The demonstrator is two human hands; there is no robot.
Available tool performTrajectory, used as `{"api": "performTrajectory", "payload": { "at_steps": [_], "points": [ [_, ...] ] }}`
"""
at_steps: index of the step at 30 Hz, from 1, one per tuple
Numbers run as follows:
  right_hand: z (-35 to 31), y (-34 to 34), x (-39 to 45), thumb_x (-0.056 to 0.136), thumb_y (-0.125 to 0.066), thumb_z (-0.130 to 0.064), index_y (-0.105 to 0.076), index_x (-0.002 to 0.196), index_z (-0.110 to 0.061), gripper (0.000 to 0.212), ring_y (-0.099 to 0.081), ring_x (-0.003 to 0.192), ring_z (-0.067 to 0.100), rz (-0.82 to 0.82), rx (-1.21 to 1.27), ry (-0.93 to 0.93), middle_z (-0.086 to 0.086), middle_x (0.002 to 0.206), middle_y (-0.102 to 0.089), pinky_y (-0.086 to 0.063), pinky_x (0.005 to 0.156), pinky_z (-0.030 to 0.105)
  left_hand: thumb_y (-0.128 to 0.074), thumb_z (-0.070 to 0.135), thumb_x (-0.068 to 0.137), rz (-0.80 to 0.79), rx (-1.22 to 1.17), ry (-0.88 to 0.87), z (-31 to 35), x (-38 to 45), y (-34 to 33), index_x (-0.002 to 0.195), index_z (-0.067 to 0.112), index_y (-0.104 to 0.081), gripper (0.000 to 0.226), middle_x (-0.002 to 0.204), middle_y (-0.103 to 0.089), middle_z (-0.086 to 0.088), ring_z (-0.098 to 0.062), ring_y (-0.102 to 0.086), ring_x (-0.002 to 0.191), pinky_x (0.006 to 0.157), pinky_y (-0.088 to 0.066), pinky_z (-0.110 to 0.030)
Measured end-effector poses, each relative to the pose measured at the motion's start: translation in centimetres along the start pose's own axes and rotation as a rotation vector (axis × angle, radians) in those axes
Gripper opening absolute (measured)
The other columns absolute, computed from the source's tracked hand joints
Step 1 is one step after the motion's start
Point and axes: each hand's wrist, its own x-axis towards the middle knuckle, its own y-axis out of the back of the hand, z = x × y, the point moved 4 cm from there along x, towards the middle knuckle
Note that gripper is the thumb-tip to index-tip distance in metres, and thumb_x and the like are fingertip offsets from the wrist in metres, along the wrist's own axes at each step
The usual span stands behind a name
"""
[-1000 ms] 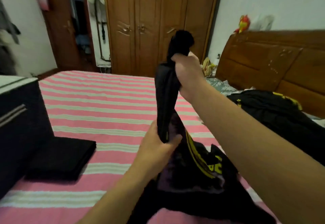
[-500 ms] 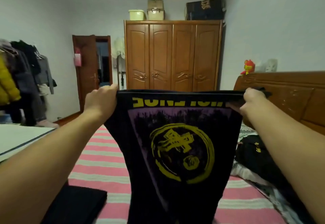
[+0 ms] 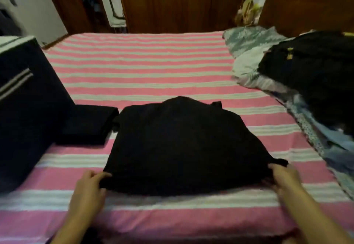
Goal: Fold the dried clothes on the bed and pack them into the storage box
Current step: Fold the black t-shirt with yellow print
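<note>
A black shirt [image 3: 180, 146] lies spread flat on the pink-and-white striped bed [image 3: 145, 71], print side hidden. The left hand [image 3: 88, 188] pinches its near left corner, thumb on top of the cloth; the right hand [image 3: 283, 178] pinches the near right corner the same way. Just left of the shirt, touching its far left edge, sits 1 folded black garment [image 3: 88, 124], and beside that stands the dark storage box [image 3: 24, 109] with 2 grey stripes on its wall. To the right, well apart, a black clothes pile [image 3: 314, 78] rests on crumpled patterned bedding [image 3: 249, 40]. A wooden wardrobe [image 3: 182, 2] stands past the bed's far edge.
</note>
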Motion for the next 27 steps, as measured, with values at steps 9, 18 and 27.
{"api": "performTrajectory", "payload": {
  "at_steps": [9, 18, 27],
  "points": [
    [3.0, 1.6, 0.4, 0.097, -0.064, -0.024, -0.052, 0.138, -0.012, 0.045, -0.059, 0.115, 0.033, 0.025, 0.147, -0.190, 0.011, 0.131, -0.060, -0.052, 0.090, 0.053, -0.050, 0.005, 0.100, 0.000, -1.021, 0.606, -0.5, -3.2, -1.9, 0.093, 0.008, -0.066, 0.018, 0.092, -0.068, -0.020, -0.031, -0.065, 0.080, 0.057, -0.059, -0.026],
    [4.5, 3.4, -0.6, 0.100, -0.047, 0.005, -0.058, 0.109, -0.012, 0.022, -0.062, 0.108, 0.030, -0.029, 0.395, -0.110, 0.012, 0.114, -0.063, -0.047, 0.102, 0.054, -0.047, -0.008, 0.101, 0.220, -1.305, 0.682, -1.2, -5.1, -2.9, 0.132, 0.010, -0.054, 0.037, 0.128, -0.056, -0.017, -0.019, -0.063, 0.092, 0.072, -0.061, -0.037],
    [2.4, 6.9, -3.5, 0.087, -0.056, -0.001, -0.066, 0.118, -0.017, 0.036, -0.059, 0.101, 0.038, 0.083, -0.788, 0.465, 0.019, 0.134, -0.048, -0.051, 0.091, 0.041, -0.068, -0.001, 0.089, 0.099, -0.685, 0.376, -0.9, -7.0, -0.1, 0.112, 0.016, -0.075, 0.029, 0.119, -0.070, -0.015, -0.032, -0.064, 0.107, 0.095, -0.048, -0.043]
  ]
}}
